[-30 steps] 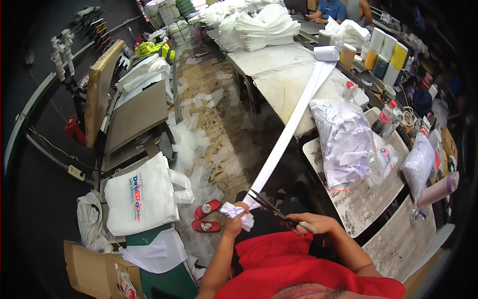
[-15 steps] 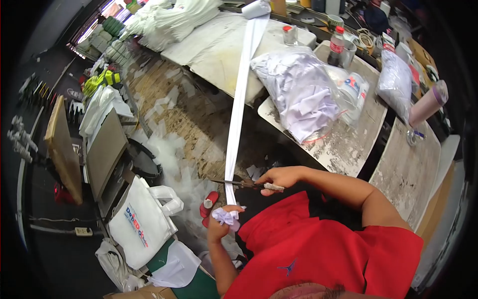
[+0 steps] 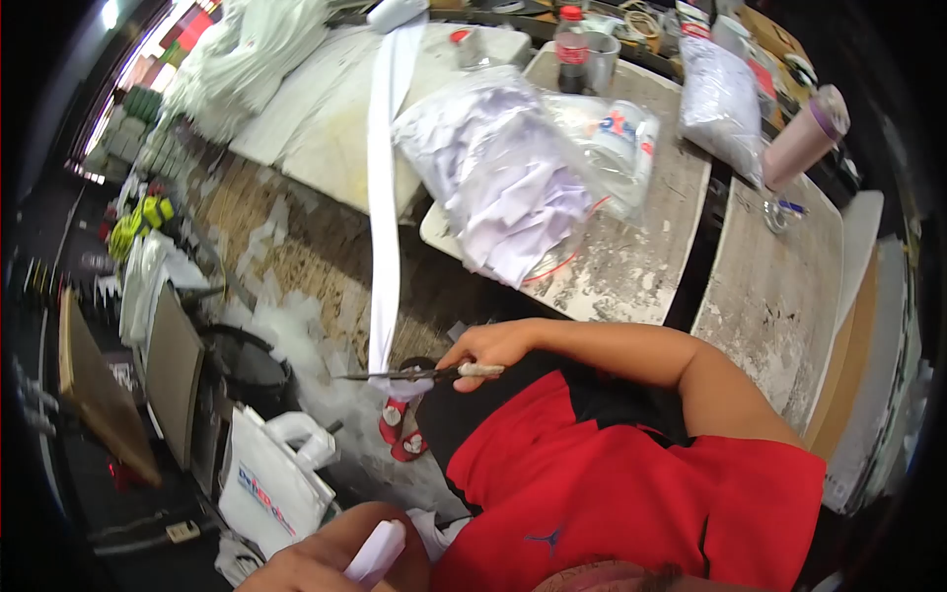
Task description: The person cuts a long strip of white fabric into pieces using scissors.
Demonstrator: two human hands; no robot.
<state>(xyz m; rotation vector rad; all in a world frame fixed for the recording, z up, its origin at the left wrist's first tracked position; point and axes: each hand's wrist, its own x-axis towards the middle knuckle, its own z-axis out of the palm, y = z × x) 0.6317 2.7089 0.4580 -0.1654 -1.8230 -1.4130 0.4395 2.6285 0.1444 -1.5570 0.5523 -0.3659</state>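
One long white strip runs from a roll at the worker's 11 o'clock, dropping past the counter, whose height seems to let it hang straight. The right hand grips scissors sideways at its lower end, presumably to meet it squarely; how wide they gape, I can't tell. Toward 7, the left hand holds a folded white piece, well apart from the blades. A stuffed plastic bag lies near 12, a bottle toward 1.
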